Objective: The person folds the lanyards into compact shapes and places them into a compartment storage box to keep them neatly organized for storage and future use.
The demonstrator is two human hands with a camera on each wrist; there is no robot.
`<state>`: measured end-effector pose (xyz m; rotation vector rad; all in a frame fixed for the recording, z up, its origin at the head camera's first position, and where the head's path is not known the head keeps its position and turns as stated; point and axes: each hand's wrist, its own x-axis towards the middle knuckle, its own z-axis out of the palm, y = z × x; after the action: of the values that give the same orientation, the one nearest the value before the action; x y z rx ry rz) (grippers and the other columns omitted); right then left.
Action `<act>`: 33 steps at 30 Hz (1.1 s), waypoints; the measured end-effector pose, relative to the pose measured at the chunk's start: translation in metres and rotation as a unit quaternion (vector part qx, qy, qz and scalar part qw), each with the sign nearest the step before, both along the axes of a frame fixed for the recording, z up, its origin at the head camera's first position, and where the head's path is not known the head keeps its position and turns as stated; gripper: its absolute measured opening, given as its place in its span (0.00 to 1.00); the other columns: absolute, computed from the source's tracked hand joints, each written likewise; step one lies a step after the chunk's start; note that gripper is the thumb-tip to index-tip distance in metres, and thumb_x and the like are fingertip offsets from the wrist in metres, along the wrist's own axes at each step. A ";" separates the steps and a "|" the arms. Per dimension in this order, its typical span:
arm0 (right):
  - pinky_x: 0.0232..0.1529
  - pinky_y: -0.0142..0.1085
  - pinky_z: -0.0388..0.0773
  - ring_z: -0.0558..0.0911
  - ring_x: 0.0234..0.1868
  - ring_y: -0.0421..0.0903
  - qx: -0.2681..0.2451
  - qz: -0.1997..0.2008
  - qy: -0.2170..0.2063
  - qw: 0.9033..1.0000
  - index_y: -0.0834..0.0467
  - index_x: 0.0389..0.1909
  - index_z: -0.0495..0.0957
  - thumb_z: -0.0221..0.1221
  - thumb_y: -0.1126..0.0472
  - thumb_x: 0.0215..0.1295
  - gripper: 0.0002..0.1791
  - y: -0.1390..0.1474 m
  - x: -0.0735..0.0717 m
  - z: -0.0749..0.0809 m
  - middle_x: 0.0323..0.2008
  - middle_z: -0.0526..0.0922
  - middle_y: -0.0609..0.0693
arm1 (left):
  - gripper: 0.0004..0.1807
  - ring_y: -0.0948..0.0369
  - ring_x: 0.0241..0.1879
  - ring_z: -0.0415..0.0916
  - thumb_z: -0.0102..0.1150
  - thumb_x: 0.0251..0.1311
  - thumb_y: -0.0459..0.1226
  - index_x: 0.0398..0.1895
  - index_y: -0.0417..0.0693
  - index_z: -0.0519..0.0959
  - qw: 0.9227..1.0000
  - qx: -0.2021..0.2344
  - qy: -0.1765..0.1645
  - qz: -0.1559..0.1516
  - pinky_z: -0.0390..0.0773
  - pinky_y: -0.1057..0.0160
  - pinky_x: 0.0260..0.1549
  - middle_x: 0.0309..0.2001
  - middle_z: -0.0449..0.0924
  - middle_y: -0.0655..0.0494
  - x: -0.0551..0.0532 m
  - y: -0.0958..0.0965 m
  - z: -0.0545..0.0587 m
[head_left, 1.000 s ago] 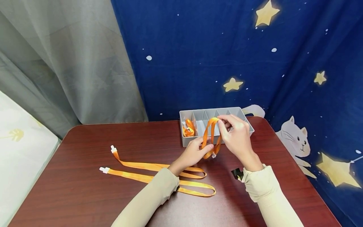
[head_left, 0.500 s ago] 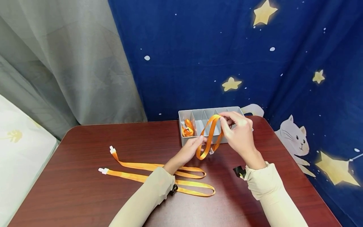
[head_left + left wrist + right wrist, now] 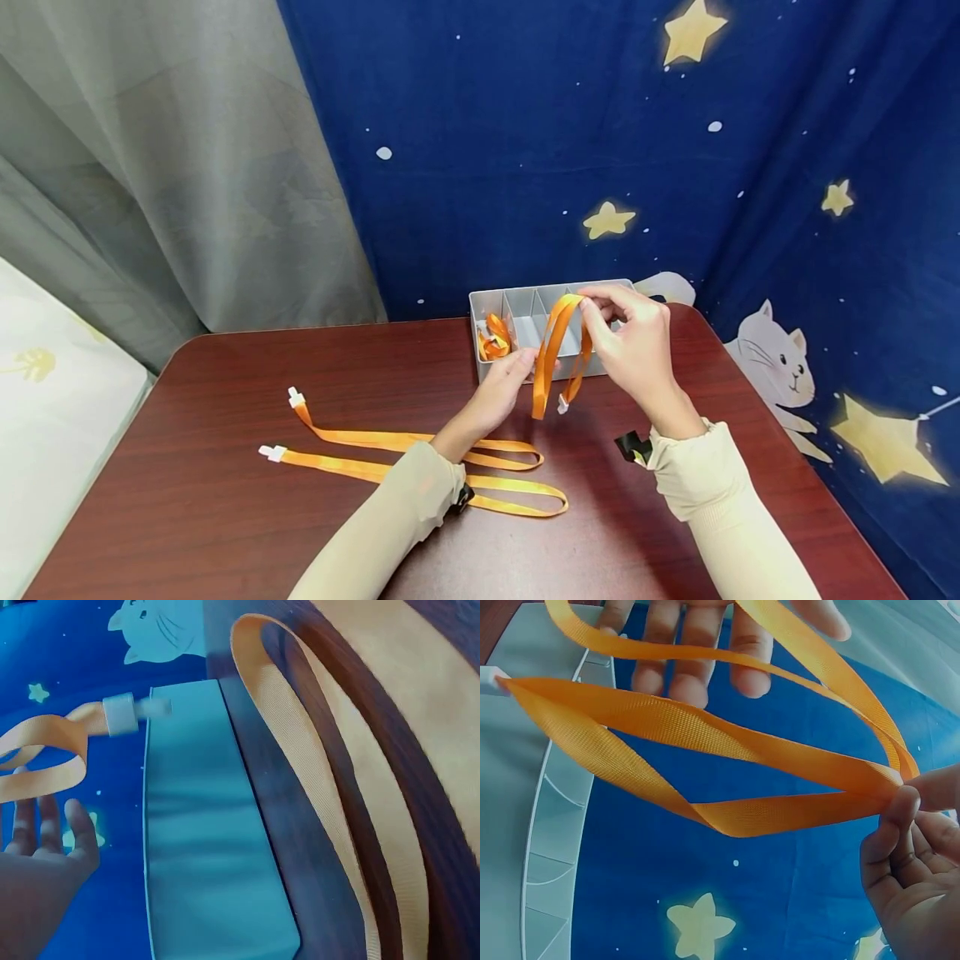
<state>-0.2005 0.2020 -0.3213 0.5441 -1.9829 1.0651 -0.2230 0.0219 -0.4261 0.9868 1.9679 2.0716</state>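
Orange lanyard [image 3: 548, 358], pinched in right hand [image 3: 632, 340]; left hand [image 3: 498, 393], fingers extended; grey tray [image 3: 528, 326] behind, partly blocked; two flat lanyards [image 3: 352, 436] nearby.

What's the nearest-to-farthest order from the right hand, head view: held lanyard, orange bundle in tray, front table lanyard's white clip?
1. Held lanyard: pinched in the right hand.
2. Orange bundle: left, in the leftmost compartment of the tray.
3. White clip: far left, ending the front lanyard on the table.
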 end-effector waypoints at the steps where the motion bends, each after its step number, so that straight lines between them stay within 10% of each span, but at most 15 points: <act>1: 0.27 0.23 0.70 0.74 0.20 0.39 -0.002 0.003 0.000 1.000 0.63 0.35 0.87 0.64 0.73 0.60 0.06 -0.001 0.000 0.001 0.22 0.81 0.51 | 0.29 0.52 0.52 0.76 0.36 0.80 0.46 0.56 0.26 0.74 1.000 0.006 0.003 0.003 0.75 0.57 0.56 0.51 0.79 0.32 0.001 0.000 0.001; 10: 0.26 0.23 0.72 0.76 0.21 0.39 -0.018 0.030 -0.021 0.999 0.63 0.37 0.87 0.64 0.73 0.60 0.06 -0.005 0.002 0.005 0.24 0.83 0.51 | 0.13 0.61 0.46 0.77 0.52 0.72 0.31 0.52 0.29 0.79 0.998 0.028 -0.004 0.063 0.78 0.65 0.50 0.47 0.81 0.37 0.000 0.006 0.013; 27: 0.27 0.24 0.73 0.77 0.21 0.38 -0.040 0.082 -0.072 0.993 0.64 0.39 0.86 0.62 0.74 0.62 0.07 -0.013 0.008 0.006 0.25 0.84 0.53 | 0.32 0.63 0.33 0.81 0.69 0.57 0.29 0.64 0.31 0.70 0.993 0.074 -0.090 -0.008 0.82 0.66 0.38 0.30 0.81 0.55 -0.005 0.004 0.019; 33: 0.24 0.25 0.70 0.74 0.20 0.40 -0.034 0.097 -0.081 0.991 0.64 0.39 0.86 0.62 0.73 0.63 0.07 -0.014 0.008 0.006 0.23 0.83 0.51 | 0.28 0.62 0.39 0.84 0.69 0.58 0.30 0.61 0.31 0.74 0.998 0.036 -0.047 -0.006 0.84 0.59 0.42 0.43 0.83 0.45 -0.007 0.002 0.021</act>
<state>-0.1923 0.1876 -0.3152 0.6409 -2.0566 1.3292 -0.2301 0.0235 -0.4048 0.8943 1.8499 2.1538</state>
